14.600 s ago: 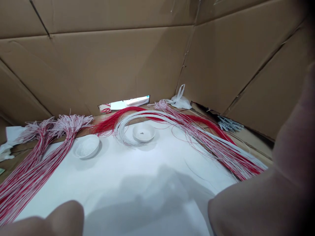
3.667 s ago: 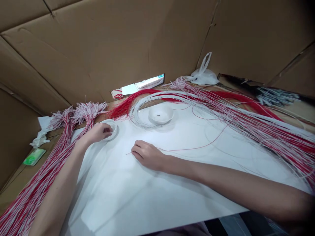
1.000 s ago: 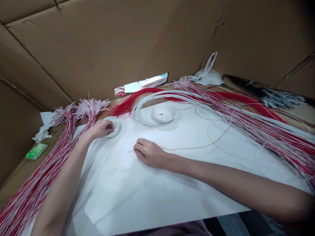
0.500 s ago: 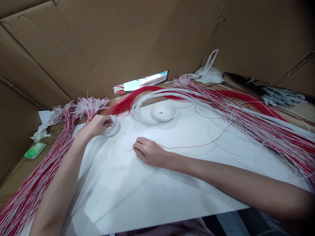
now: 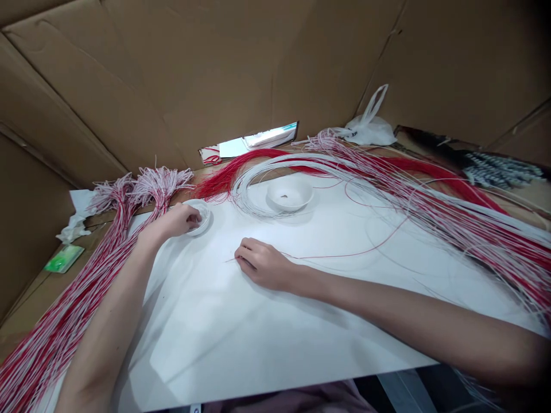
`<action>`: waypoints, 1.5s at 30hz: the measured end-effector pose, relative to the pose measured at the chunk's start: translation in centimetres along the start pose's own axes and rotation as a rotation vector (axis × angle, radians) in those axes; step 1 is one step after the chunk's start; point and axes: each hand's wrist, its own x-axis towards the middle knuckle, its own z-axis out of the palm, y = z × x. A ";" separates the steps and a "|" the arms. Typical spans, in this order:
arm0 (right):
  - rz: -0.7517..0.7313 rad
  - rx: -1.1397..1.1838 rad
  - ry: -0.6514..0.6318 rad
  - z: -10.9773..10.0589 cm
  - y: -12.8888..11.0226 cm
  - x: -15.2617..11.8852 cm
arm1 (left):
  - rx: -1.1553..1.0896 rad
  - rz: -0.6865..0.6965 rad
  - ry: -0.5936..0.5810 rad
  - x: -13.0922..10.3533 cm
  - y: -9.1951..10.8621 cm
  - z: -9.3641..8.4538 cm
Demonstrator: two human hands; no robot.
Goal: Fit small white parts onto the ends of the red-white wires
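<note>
My left hand [image 5: 183, 220] reaches into a small white bowl [image 5: 204, 225], fingers pressed together inside it; what they hold is hidden. The bowl seems to contain small clear or white pieces. Over the white board [image 5: 215, 344], my right hand [image 5: 260, 264] pinches a thin red thread [image 5: 344, 256]. The thread's short end pokes out left of the fingertips, and the rest trails off to the right. Behind my right hand stands a larger white bowl [image 5: 297, 197] with a tiny dark piece in it.
Red and white cord bundles [image 5: 81, 292] lie along the left edge. More red and white strands [image 5: 430, 209] spread across the back and right. A plastic bag [image 5: 370, 131], a green packet [image 5: 63, 259] and cardboard walls [image 5: 193, 63] surround the board.
The whole view has shifted slightly. My left hand has moved a little further into the small bowl. My right hand keeps its pinch on the thread.
</note>
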 end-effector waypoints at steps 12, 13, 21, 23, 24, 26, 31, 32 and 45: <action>0.000 -0.004 -0.003 0.1 0.1 0.0 | 0.001 0.014 -0.016 0.1 -0.2 0.0; -0.001 -0.002 -0.002 0.1 0.1 0.0 | 0.002 0.012 -0.004 0.1 -0.2 -0.1; -0.012 -0.005 0.005 0.1 0.1 0.0 | -0.024 0.033 0.127 -0.9 2.5 -2.1; -0.009 -0.002 0.001 0.1 0.1 0.0 | -0.037 0.090 0.146 -1.1 4.1 -2.3; -0.009 0.000 0.002 0.1 0.1 0.0 | -0.038 0.139 0.151 -1.1 4.9 -2.2; -0.014 -0.001 0.011 0.2 0.2 0.0 | -0.026 0.233 0.123 -1.0 6.2 -1.5; -0.027 -0.004 0.024 0.2 0.1 0.0 | -0.014 0.274 0.017 -0.4 7.6 1.5; -0.030 -0.004 0.024 0.2 0.1 0.0 | -0.009 0.273 0.003 -0.2 7.6 2.0; -0.033 -0.011 0.021 0.2 0.3 -0.1 | -0.059 0.263 0.030 -1.1 7.0 -0.9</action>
